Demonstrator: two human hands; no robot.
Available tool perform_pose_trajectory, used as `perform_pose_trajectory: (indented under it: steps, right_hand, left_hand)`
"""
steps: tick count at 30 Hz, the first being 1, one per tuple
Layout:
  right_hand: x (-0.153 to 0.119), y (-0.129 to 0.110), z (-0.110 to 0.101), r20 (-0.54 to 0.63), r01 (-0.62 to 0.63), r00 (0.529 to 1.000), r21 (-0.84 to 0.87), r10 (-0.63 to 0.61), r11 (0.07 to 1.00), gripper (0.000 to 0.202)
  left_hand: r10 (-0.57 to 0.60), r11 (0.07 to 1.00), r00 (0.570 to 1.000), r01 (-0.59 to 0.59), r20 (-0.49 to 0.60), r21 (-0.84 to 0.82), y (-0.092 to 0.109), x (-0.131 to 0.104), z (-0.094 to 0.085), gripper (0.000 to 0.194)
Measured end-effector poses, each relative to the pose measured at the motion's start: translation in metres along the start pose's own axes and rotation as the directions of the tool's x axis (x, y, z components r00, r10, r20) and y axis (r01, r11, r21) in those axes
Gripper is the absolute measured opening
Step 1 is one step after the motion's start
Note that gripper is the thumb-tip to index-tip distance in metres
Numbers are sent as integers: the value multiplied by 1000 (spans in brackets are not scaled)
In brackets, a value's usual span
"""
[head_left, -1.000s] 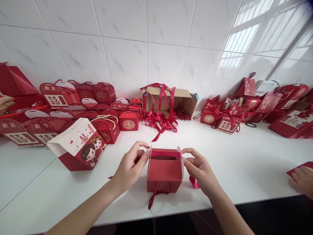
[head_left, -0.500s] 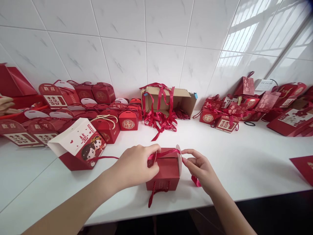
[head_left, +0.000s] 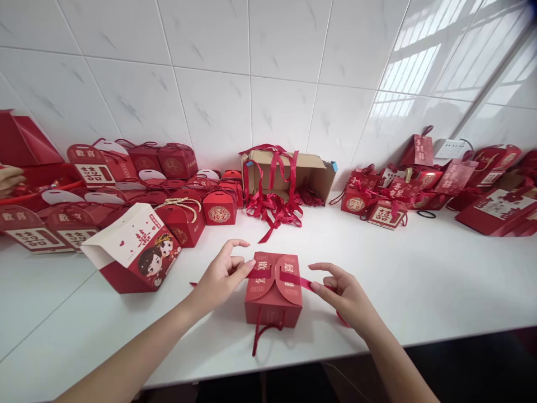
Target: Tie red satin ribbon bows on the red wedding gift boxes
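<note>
A small red gift box (head_left: 273,313) sits near the table's front edge, its two rounded top flaps folded down and facing each other. A red ribbon (head_left: 289,277) runs through slots in both flaps. At the box's left side, my left hand (head_left: 229,274) pinches the ribbon between thumb and a finger, with the index finger raised. My right hand (head_left: 339,288) grips the ribbon's other side, right of the box, between thumb and fingers. A dark red cord handle (head_left: 257,333) hangs down the box's front.
A white box with cartoon figures (head_left: 138,246) stands at the left. Many red boxes (head_left: 220,207) line the back left. Ribbons drape over a cardboard box (head_left: 321,173) at the back middle. More gift boxes (head_left: 386,214) stand at the right. Another person's hand (head_left: 10,179) shows far left.
The box's flaps have gone from upright to folded down flat. My left hand has moved left off the flap, my right hand slightly lower, and the ribbon is now stretched across the top.
</note>
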State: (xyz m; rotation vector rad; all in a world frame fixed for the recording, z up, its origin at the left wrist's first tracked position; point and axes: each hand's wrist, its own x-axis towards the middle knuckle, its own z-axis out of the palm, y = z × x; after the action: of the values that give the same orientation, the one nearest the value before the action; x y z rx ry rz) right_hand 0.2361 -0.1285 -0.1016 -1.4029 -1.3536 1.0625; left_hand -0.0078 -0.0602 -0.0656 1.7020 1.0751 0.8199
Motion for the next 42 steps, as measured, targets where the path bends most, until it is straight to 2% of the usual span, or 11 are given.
perform_pose_trajectory:
  steps: [3,6,11,17,23,26,32,37,42]
  right_hand:
    - [-1,3,0,22,-39,999,-10,39,999,48]
    - [1,3,-4,29,-30,999,-21,31,999,48]
    - [9,-2,-18,-64,28,997,-42,-31,999,44]
    - [15,-5,-22,26,22,999,10,-22,1000,44]
    - [15,-8,-27,9,50,999,-1,-50,999,44]
    - [18,-10,-28,17,47,999,1,-47,999,42]
    - [26,-15,-29,28,41,999,-22,-40,999,42]
    - [30,-10,-28,76,19,997,-24,-17,1000,41]
    - [30,1,-18,149,-14,989,-21,17,1000,37]
  left_hand:
    - [-5,1000,1000,5,-8,-14,-9,2,-3,33]
    - [-3,1000,1000,3,-24,-24,-10,-1,-2,31]
    - [-26,1000,999,26,-22,-19,-6,-9,-3,38]
    - [0,1000,1000,1,24,-20,-5,-10,-7,40]
    - [48,993,998,-51,35,103,3,-8,-17,44]
    - [28,990,999,-34,47,138,7,-5,-19,43]
    - [-93,992,981,77,170,100,5,4,-23,52]
    - [-102,992,982,88,161,96,-1,3,-23,40]
    - [-88,995,989,80,116,65,-11,-3,-13,36]
